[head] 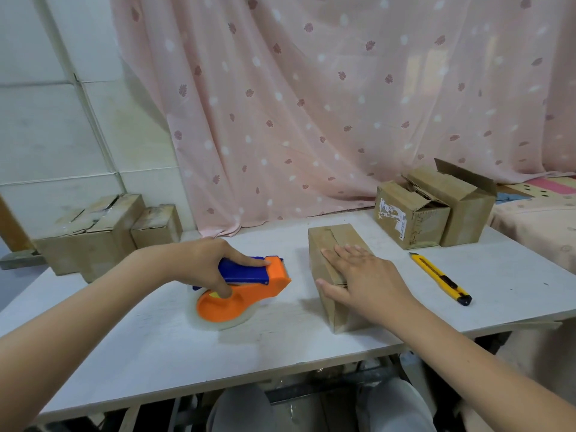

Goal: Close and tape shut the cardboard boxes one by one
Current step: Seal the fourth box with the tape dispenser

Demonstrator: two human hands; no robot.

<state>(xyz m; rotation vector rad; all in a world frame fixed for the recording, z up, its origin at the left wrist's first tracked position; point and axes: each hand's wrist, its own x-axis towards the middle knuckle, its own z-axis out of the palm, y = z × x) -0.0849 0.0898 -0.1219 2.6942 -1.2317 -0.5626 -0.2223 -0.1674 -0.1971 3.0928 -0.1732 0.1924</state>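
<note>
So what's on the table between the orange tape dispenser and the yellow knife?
In the head view, the closed cardboard box sits between the tape dispenser and the utility knife, with the right hand resting flat on its top.

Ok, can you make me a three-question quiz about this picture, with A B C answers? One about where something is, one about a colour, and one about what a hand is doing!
1. Where is the knife?
A. On the table, right of the box under the hand
B. Inside an open box
C. In the left hand

2. What colours is the tape gun?
A. Green and white
B. Orange and blue
C. Red and black

3. What is the right hand doing?
A. Holding the knife
B. Lifting a box
C. Lying flat on the closed box

Answers:
1. A, the yellow knife lies on the table beside that box.
2. B, its body is orange with a blue handle, gripped by the left hand.
3. C, its fingers are straight on the box top.
</note>
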